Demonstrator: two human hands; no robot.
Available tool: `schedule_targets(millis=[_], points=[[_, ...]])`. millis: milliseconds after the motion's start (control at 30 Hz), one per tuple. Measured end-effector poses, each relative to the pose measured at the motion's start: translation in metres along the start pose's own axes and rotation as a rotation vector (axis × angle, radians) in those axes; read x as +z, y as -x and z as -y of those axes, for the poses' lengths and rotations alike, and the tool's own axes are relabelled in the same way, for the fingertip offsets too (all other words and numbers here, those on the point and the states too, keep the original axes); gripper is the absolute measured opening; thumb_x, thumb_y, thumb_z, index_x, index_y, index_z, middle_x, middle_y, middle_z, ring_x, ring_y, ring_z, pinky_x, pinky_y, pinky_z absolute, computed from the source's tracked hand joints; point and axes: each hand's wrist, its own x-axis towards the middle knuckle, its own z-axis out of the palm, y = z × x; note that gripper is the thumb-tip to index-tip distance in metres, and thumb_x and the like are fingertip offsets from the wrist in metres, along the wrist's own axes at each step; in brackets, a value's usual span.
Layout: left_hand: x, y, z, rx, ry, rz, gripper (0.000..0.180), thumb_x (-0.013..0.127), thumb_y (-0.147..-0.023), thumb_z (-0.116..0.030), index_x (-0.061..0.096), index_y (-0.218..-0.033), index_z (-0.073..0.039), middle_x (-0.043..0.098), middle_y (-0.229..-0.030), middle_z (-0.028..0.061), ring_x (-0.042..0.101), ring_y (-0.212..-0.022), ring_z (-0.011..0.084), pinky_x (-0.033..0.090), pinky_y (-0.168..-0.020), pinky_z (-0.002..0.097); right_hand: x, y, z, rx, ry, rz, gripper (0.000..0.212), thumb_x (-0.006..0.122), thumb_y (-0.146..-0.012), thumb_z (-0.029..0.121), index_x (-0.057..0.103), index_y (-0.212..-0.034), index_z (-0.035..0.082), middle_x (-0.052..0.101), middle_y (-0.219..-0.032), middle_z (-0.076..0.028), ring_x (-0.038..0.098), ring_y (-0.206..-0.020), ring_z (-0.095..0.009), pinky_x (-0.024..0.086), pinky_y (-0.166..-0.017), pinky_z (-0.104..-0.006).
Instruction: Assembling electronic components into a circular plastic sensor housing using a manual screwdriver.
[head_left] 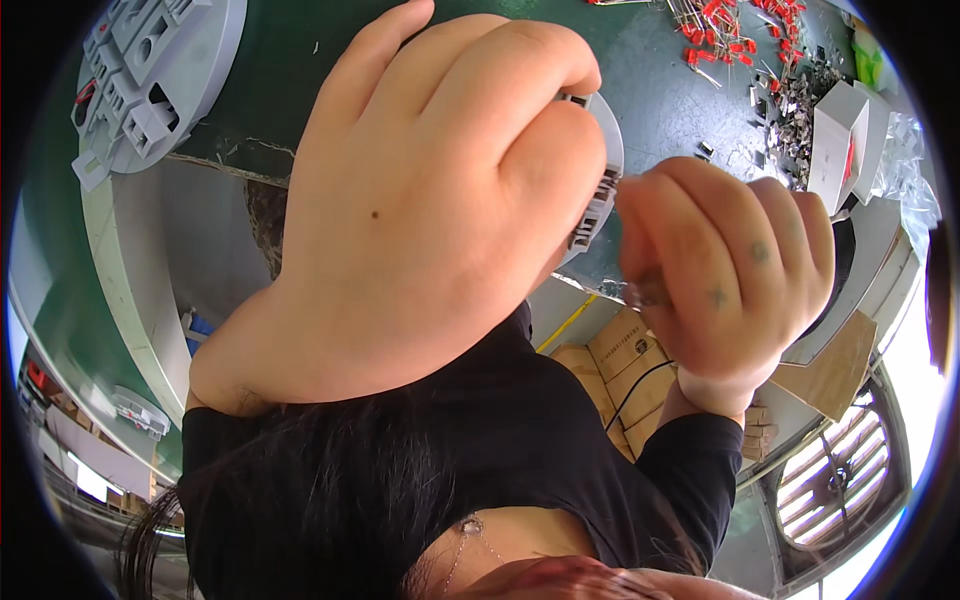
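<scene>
Large in the middle, my left hand [430, 190] is closed around a light grey plastic housing [614, 140]. Only its rounded rim and a slotted edge show past my thumb; the rest is hidden behind the hand. Just to the right, my right hand [735, 260] has its fingers curled and pinched together, with the fingertips close to the slotted edge. Whatever they hold is too small and blurred to make out.
Another round grey housing [205, 75] lies at the upper left of the green table. Red-headed parts with thin metal leads [745, 45] and a heap of small metal pieces [795, 110] are at the far right, beside a white box [835, 135] and clear plastic bag [905, 175]. Cardboard boxes [625, 365] stand below.
</scene>
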Motion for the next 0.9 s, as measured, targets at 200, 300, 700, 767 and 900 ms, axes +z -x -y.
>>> schedule_targets(millis=[200,300,700,767,900], points=[[0.002,0.001,0.006,0.026,0.034,-0.018,0.022,0.071,-0.064,0.005,0.058,-0.078,-0.005,0.067,-0.114,0.0088,0.066,-0.087,0.0283,0.048,-0.097,0.0515,-0.003,-0.012,0.017,0.141,-0.042,0.177,0.037,0.076,-0.065,0.009,0.072,-0.101,0.016,0.071,-0.095,0.001,0.059,-0.065,-0.019,0.042,-0.060,-0.0315],[-0.004,0.000,0.005,0.036,0.046,-0.017,0.022,0.071,-0.065,0.005,0.058,-0.078,-0.005,0.067,-0.114,0.0090,0.066,-0.088,0.0285,0.048,-0.098,0.0519,-0.011,-0.005,0.023,0.169,-0.070,0.177,0.042,0.074,-0.067,0.006,0.073,-0.108,0.015,0.071,-0.095,-0.001,0.061,-0.068,-0.018,0.043,-0.062,-0.0318],[0.008,0.008,-0.002,-0.020,0.167,-0.045,0.020,0.069,-0.073,0.007,0.058,-0.083,-0.005,0.067,-0.119,0.0109,0.065,-0.101,0.0291,0.041,-0.108,0.0539,-0.005,0.054,0.010,0.652,-0.387,-0.107,0.027,0.078,-0.069,-0.005,0.075,-0.094,0.003,0.069,-0.091,-0.004,0.064,-0.074,-0.020,0.048,-0.064,-0.0257],[0.010,0.010,-0.005,-0.043,0.174,-0.058,0.020,0.068,-0.074,0.008,0.058,-0.084,-0.005,0.066,-0.120,0.0115,0.065,-0.103,0.0282,0.040,-0.110,0.0528,0.000,0.061,0.010,0.626,-0.373,-0.084,0.028,0.079,-0.068,-0.004,0.075,-0.095,0.004,0.069,-0.091,-0.004,0.064,-0.073,-0.020,0.048,-0.064,-0.0263],[-0.001,-0.003,-0.023,-0.083,0.052,0.042,0.019,0.068,-0.075,0.009,0.058,-0.086,-0.004,0.065,-0.122,0.0121,0.065,-0.096,0.0254,0.039,-0.111,0.0507,0.005,0.058,0.010,0.538,-0.298,-0.032,0.031,0.081,-0.066,0.000,0.075,-0.095,0.007,0.068,-0.089,-0.004,0.064,-0.071,-0.019,0.048,-0.063,-0.0280]])
